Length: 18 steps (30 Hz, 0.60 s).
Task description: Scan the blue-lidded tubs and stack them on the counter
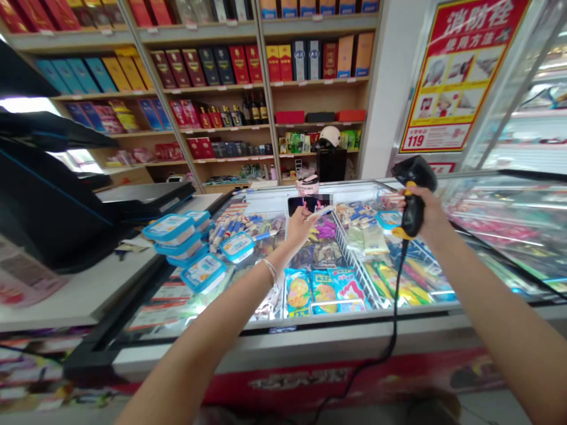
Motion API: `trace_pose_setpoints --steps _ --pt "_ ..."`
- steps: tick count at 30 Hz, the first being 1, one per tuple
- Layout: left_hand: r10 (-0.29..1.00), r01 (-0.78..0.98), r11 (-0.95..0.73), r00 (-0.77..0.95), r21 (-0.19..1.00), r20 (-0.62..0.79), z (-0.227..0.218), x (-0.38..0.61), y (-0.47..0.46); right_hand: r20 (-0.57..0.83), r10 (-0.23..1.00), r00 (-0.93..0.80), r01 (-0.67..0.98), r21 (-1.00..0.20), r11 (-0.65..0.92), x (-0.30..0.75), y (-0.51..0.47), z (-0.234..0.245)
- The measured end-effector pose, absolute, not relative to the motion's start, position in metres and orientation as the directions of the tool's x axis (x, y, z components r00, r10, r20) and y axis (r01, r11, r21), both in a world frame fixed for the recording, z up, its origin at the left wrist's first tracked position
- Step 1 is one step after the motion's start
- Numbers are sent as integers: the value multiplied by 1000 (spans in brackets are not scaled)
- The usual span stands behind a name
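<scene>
My right hand [427, 212] is wrapped round the handle of a black and yellow barcode scanner [414, 209], held up over the freezer's right half. Its black cord hangs down past the freezer front. My left hand [302, 224] reaches forward to a phone [295, 205] with a lit screen, fingers at the screen and thumb out to the side. The phone stands upright before a pink cup [308, 185] with a dark-patterned top. Blue-lidded plastic tubs [204, 273] lie stacked on the freezer's glass, left of my left arm.
Under the glass, the chest freezer [319, 342] holds wire baskets and bagged ice creams [325, 292]. A counter [88, 295] with dark equipment is at left. Shelves [212, 88] of boxes and bottles line the back wall. A white helmet [330, 136] and a red poster [465, 77] are behind.
</scene>
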State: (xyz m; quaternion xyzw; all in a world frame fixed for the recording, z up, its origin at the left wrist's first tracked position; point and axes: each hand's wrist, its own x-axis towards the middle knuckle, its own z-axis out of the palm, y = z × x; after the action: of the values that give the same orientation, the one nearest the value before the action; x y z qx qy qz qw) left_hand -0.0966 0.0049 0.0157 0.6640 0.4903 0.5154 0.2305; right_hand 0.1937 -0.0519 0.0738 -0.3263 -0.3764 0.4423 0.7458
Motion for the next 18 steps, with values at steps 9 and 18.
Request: trace_pose_setpoints --steps 9,18 --pt "877 614 -386 12 689 481 5 25 35 -75 930 360 -584 -795 162 303 -53 20" --pt "862 656 -406 43 637 505 -7 51 44 16 905 426 -456 -860 230 304 -40 4"
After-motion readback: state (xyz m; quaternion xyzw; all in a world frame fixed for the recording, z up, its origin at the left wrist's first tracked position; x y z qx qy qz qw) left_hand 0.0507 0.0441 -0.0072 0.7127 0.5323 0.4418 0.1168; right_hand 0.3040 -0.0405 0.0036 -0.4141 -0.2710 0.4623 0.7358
